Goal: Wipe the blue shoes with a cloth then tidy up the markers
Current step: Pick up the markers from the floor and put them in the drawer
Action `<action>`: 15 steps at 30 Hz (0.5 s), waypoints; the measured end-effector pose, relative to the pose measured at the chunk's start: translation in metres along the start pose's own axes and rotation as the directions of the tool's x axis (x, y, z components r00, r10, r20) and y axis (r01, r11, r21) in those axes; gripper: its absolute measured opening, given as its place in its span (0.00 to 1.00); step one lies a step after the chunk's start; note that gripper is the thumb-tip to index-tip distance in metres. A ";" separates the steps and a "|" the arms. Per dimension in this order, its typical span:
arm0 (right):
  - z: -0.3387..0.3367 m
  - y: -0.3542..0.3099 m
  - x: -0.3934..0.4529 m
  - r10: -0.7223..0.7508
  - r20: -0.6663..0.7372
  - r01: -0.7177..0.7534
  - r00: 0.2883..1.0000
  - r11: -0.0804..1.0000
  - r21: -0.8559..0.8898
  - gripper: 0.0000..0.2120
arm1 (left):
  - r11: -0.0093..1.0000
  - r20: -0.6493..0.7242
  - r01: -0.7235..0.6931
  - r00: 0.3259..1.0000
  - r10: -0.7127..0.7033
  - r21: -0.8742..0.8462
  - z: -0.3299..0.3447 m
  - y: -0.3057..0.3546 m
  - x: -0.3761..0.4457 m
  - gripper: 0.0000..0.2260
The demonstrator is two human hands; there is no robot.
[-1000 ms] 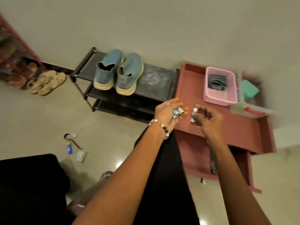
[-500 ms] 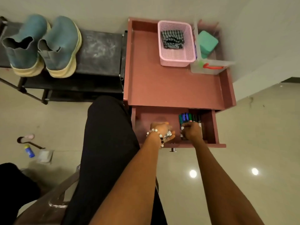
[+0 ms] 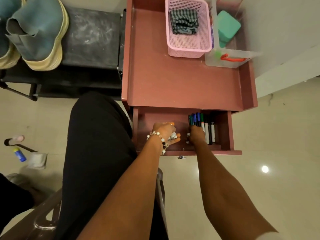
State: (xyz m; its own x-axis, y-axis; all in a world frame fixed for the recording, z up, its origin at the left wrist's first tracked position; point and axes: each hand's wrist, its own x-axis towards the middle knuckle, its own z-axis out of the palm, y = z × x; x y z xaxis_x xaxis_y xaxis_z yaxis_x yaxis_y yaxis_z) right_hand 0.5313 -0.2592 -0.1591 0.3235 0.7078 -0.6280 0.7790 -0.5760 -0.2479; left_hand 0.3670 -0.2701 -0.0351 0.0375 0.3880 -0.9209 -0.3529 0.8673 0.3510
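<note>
Markers (image 3: pixel 201 123) lie in a row at the right end of the open drawer (image 3: pixel 225 129), long axes front to back. My right hand (image 3: pixel 195 135), nearer, curls onto one; my left hand (image 3: pixel 164 133) apparently grips several more.

Markers (image 3: pixel 204 126) in the drawer (image 3: pixel 225 129) under the table (image 3: pixel 173 84), shoes (image 3: pixel 34 32) far left.

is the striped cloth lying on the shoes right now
No, the striped cloth lies folded inside the pink basket, apart from the blue shoes.
</note>
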 end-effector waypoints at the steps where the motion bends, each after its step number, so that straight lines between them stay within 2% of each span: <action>1: 0.000 0.001 0.002 0.009 -0.003 -0.009 1.000 1.000 -0.007 0.16 | 1.000 -0.002 -0.008 1.000 0.008 0.018 -0.001 0.000 0.000 0.08; 3: -0.006 -0.001 -0.004 0.024 -0.014 -0.023 1.000 0.998 0.064 0.15 | 0.997 -0.006 -0.031 0.999 0.032 0.063 -0.003 -0.001 -0.001 0.08; 5: -0.013 -0.005 -0.012 -0.029 -0.101 0.044 0.994 0.988 0.149 0.12 | 0.994 -0.009 -0.050 0.999 0.051 0.092 -0.005 -0.003 -0.002 0.07; 6: -0.018 -0.007 -0.020 -0.043 -0.116 0.069 0.992 0.971 0.228 0.11 | 0.993 -0.011 -0.057 0.998 0.059 0.103 -0.005 -0.004 -0.002 0.07; 7: -0.022 -0.009 -0.029 -0.042 -0.096 0.076 0.995 0.915 0.395 0.10 | 0.991 -0.012 -0.063 0.998 0.065 0.115 -0.005 -0.006 -0.002 0.07; 9: -0.035 -0.014 -0.058 -0.082 0.024 0.044 0.996 0.727 0.685 0.10 | 0.988 -0.026 -0.075 0.996 0.079 0.132 -0.005 -0.008 -0.003 0.06; 11: -0.046 -0.015 -0.087 -0.241 0.168 0.004 0.956 0.582 0.813 0.13 | 0.986 -0.047 -0.077 0.995 0.085 0.151 -0.005 -0.011 -0.001 0.06; 13: -0.053 -0.018 -0.107 -0.386 0.260 -0.011 0.885 0.542 0.840 0.16 | 0.985 -0.052 -0.067 0.996 0.076 0.159 -0.005 -0.014 -0.001 0.05; 15: -0.052 -0.018 -0.111 -0.437 0.291 0.008 0.851 0.565 0.825 0.18 | 0.983 -0.047 -0.063 0.996 0.072 0.171 -0.006 -0.017 0.001 0.05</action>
State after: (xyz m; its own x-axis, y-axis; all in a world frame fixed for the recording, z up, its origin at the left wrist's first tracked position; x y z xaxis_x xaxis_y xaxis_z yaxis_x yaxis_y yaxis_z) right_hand 0.5092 -0.3062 -0.0460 -0.2215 0.7351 -0.6407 -0.0001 -0.6571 -0.7538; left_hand 0.3670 -0.2865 -0.0428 -0.0321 0.4339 -0.9004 -0.1894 0.8819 0.4317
